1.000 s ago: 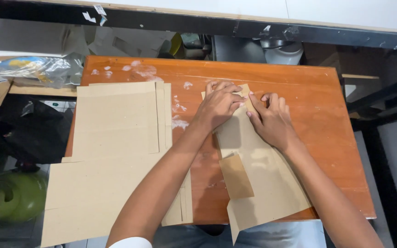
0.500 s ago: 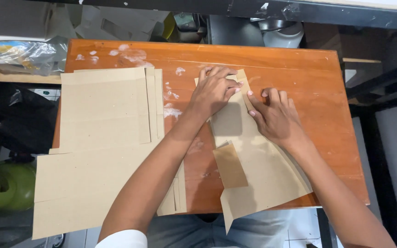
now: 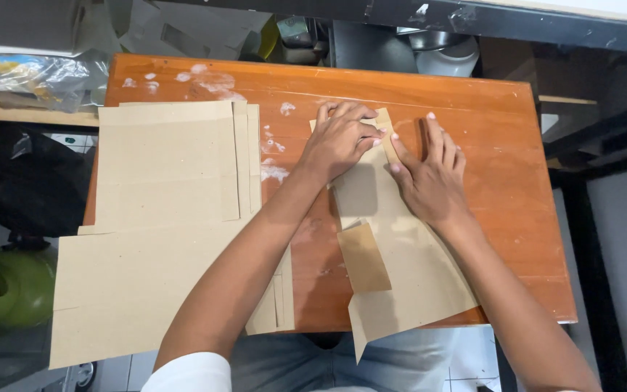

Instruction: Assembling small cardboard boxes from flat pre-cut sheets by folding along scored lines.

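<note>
The fingers (image 3: 361, 131) of the left hand (image 3: 339, 141) are laid flat and slightly spread on the far end of a brown paper sheet (image 3: 400, 268); nothing is gripped, the paper is only pressed down; the fingers (image 3: 437, 141) of the right hand (image 3: 429, 178) are likewise stretched out flat, pressed along the sheet's right edge and partly on the bare wood beside it; the thumb is set against a narrow folded strip (image 3: 386, 134) that runs between the two hands. The sheet is found directly under both hands and extends from them toward the person; its long axis is tilted a little, with the near end hung over the front edge of the table (image 3: 517, 145); both hands are in contact, the left one lying more fully on it. The sheet is seen as plain, matt and creased, with a smaller darker flap (image 3: 363, 258) folded up at its middle. To the left, a stack of paper sheets (image 3: 161, 167) is spread over the table, with larger sheets (image 3: 125, 290) reaching past its edge; white smears (image 3: 212, 81) are seen on the orange wood; a plastic bag (image 3: 30, 76) is seen beyond the far left corner.
</note>
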